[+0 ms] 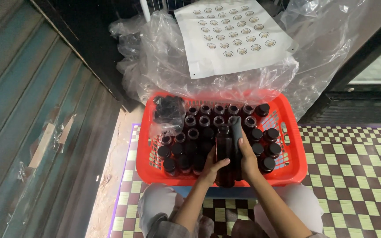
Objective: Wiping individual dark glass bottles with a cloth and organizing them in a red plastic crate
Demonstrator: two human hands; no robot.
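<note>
1. Two hands grasp one dark brown bottle [224, 154] above the near edge of the red basket [287, 132]: left hand [212, 169] clasps its side, right hand [247, 158] wraps its other side.
2. Capped dark bottles [208, 121] fill the basket; a sticker sheet [232, 37] lies on clear plastic [155, 57] beyond.

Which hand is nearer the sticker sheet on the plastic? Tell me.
Right, slightly. The right hand grips the dark bottle on its sheet-side edge; the left hand holds the bottle lower, farther from the sticker sheet.
</note>
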